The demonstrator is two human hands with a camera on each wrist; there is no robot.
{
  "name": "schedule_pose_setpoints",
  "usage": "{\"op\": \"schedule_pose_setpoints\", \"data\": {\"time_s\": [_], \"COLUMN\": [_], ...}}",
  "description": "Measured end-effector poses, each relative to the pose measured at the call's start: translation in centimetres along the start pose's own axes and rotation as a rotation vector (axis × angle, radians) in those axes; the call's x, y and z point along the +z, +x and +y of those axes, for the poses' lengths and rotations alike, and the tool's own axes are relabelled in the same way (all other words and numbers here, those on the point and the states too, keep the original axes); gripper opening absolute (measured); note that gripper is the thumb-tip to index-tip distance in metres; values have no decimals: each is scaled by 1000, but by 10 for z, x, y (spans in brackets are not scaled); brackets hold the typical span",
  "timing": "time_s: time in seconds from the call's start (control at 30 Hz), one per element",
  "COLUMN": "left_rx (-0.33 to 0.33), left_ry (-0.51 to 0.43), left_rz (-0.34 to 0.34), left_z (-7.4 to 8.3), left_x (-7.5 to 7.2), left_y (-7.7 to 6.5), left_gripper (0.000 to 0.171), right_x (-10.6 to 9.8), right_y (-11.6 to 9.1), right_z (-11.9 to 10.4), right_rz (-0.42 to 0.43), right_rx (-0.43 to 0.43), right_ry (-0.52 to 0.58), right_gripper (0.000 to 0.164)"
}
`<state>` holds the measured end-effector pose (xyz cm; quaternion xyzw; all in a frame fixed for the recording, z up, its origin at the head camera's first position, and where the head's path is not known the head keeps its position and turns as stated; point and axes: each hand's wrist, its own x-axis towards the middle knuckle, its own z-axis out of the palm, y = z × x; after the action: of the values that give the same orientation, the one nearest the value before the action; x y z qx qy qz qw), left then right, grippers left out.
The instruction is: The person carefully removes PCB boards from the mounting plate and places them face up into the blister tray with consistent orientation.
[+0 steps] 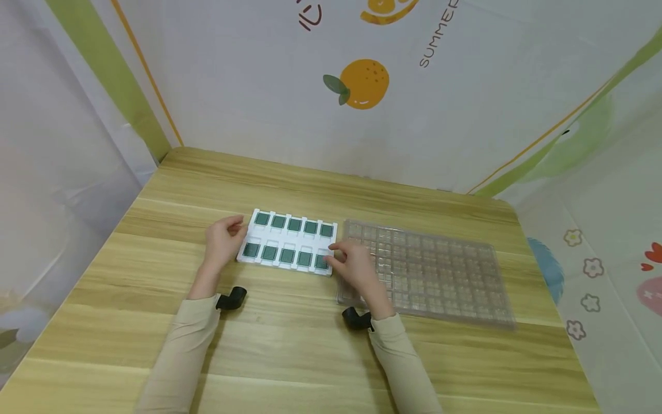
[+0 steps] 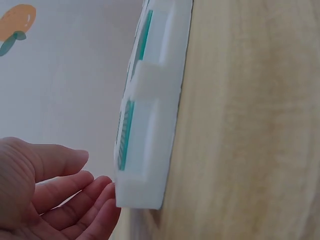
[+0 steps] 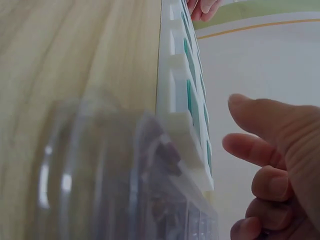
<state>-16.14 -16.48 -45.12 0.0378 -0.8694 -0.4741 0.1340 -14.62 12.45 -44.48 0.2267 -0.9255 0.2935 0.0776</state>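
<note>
A white tray point(image 1: 287, 238) lies on the table with two rows of green square chip-like pieces point(image 1: 288, 256) in its pockets. My left hand point(image 1: 219, 241) is at the tray's left end, its fingertips right at the tray's corner in the left wrist view. Those fingers point(image 2: 75, 205) are loosely bent, with the thumb apart from them. Over the tray's right end hovers my right hand point(image 1: 357, 265). In the right wrist view its thumb point(image 3: 255, 112) and index finger stand apart with nothing between them, while the other fingers are bent.
Right of the white tray lies a clear plastic tray point(image 1: 429, 273) with a grid of small compartments, partly under my right forearm. The wooden table point(image 1: 289, 345) reaches back to a printed curtain point(image 1: 248, 75). A black wrist camera point(image 1: 233, 299) sits at each sleeve cuff.
</note>
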Motion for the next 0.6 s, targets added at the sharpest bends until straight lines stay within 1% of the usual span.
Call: {"op": "schedule_pose_setpoints", "data": {"time_s": [0.13, 0.27, 0.33, 0.6], "left_rx": [-25, -43, -47, -64], "left_ry": [-8, -15, -10, 26], "left_rz": [-19, -39, -46, -64], "left_z": [-2, -4, -5, -4], "left_x": [0, 2, 4, 7], "left_y": [1, 1, 1, 3], "left_gripper": [28, 27, 26, 25], "right_x": [3, 6, 7, 7], "right_y": [-2, -2, -2, -2], "right_z": [-2, -2, -2, -4], "right_rz": [-45, -100, -115, -144], "right_rx": [-14, -18, -18, 7], "right_ry": [17, 71, 84, 41], "right_gripper": [25, 27, 28, 30]}}
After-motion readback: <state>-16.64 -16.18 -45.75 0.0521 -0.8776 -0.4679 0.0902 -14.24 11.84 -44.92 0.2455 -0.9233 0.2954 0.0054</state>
